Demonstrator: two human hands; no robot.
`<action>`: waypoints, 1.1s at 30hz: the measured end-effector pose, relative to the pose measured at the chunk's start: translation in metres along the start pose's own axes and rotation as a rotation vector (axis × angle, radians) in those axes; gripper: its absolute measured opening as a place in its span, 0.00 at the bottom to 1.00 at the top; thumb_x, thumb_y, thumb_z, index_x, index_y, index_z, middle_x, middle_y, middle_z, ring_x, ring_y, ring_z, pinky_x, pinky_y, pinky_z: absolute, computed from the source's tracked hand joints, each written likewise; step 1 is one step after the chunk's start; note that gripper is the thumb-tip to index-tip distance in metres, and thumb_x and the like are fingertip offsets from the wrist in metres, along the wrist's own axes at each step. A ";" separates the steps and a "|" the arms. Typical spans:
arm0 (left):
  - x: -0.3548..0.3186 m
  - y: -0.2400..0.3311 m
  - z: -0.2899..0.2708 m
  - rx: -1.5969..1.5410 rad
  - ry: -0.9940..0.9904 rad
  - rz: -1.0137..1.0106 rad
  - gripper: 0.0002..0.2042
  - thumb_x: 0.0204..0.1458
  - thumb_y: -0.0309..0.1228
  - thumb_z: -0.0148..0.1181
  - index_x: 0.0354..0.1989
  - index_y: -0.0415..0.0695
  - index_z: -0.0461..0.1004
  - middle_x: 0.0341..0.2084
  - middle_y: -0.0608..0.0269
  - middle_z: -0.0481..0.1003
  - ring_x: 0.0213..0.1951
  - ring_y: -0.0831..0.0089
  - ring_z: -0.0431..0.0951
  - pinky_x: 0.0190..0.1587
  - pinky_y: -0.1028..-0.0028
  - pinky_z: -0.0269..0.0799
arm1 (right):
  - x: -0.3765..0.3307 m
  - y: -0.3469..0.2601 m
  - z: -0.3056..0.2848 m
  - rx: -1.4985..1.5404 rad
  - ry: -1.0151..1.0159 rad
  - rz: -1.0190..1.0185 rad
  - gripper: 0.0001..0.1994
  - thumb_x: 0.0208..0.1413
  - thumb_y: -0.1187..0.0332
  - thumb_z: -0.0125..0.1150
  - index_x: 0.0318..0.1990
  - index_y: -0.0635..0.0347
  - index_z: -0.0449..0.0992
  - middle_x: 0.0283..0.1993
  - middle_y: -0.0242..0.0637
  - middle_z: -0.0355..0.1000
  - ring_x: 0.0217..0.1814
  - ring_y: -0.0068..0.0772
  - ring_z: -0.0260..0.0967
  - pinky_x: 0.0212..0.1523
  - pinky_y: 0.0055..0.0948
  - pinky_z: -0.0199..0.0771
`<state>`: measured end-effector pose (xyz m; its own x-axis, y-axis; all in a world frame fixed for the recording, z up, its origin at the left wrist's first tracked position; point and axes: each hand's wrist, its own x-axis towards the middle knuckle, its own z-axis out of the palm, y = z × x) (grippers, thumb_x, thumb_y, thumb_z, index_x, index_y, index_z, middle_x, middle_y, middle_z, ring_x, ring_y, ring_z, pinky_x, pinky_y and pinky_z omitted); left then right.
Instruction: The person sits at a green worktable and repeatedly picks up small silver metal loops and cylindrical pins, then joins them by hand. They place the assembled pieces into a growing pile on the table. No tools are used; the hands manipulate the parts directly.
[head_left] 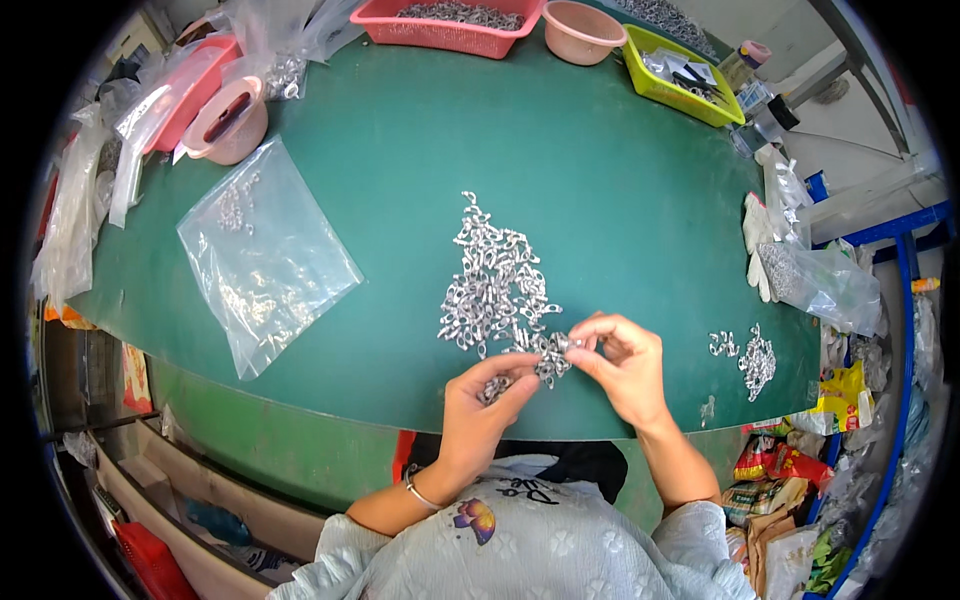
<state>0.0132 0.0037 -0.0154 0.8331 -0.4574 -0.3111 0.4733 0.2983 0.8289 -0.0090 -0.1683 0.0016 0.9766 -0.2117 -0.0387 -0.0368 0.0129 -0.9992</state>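
- I logged a clear plastic bag lying flat, well left of the pile of small metal parts; a few parts showed inside, so I judged it served as their packaging.
- The pile sat mid-table on the green table, its near end reaching the hands, probably kept there for easy picking.
- Left hand, just below the pile: fingers curled nearly closed around several parts, likely a ready stock.
- Right hand, at the pile's lower right: thumb and forefinger pinched on a cluster of parts.
- A smaller heap lay well right of the pile, seemingly sorted apart.
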 end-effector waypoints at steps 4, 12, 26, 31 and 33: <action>-0.002 0.006 0.011 0.036 -0.068 0.098 0.09 0.47 0.21 0.57 0.39 0.37 0.74 0.27 0.66 0.71 0.26 0.85 0.65 0.26 0.85 0.58 | -0.021 -0.004 0.007 0.024 -0.076 -0.162 0.11 0.41 0.84 0.62 0.35 0.66 0.74 0.35 0.36 0.72 0.35 0.24 0.63 0.36 0.23 0.63; -0.008 0.013 0.017 0.144 -0.095 0.214 0.04 0.47 0.20 0.56 0.32 0.35 0.75 0.25 0.65 0.71 0.24 0.85 0.64 0.22 0.85 0.56 | -0.037 -0.013 0.013 0.010 0.004 -0.213 0.12 0.39 0.85 0.62 0.35 0.70 0.73 0.32 0.39 0.71 0.35 0.30 0.65 0.36 0.26 0.64; -0.008 0.009 0.009 -0.481 -0.376 -0.284 0.08 0.54 0.26 0.52 0.40 0.35 0.71 0.22 0.71 0.66 0.20 0.88 0.56 0.20 0.85 0.47 | -0.041 -0.027 0.016 -0.092 0.001 -0.305 0.11 0.38 0.84 0.63 0.32 0.67 0.75 0.31 0.38 0.71 0.34 0.29 0.66 0.35 0.26 0.65; -0.007 0.009 0.010 -0.464 -0.407 -0.232 0.08 0.54 0.26 0.52 0.39 0.35 0.71 0.23 0.70 0.67 0.20 0.88 0.56 0.20 0.85 0.47 | -0.042 -0.027 0.015 -0.140 -0.015 -0.351 0.11 0.37 0.84 0.63 0.32 0.67 0.75 0.30 0.37 0.71 0.34 0.30 0.65 0.35 0.26 0.64; -0.006 0.010 0.010 -0.447 -0.412 -0.224 0.08 0.54 0.26 0.52 0.39 0.34 0.71 0.23 0.70 0.68 0.20 0.88 0.56 0.19 0.85 0.47 | -0.042 -0.030 0.015 -0.170 -0.017 -0.361 0.10 0.38 0.84 0.63 0.32 0.67 0.75 0.30 0.37 0.71 0.34 0.30 0.65 0.35 0.26 0.64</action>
<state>0.0096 0.0015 -0.0008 0.5639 -0.8068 -0.1761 0.7708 0.4376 0.4630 -0.0457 -0.1447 0.0336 0.9365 -0.1568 0.3137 0.2761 -0.2220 -0.9351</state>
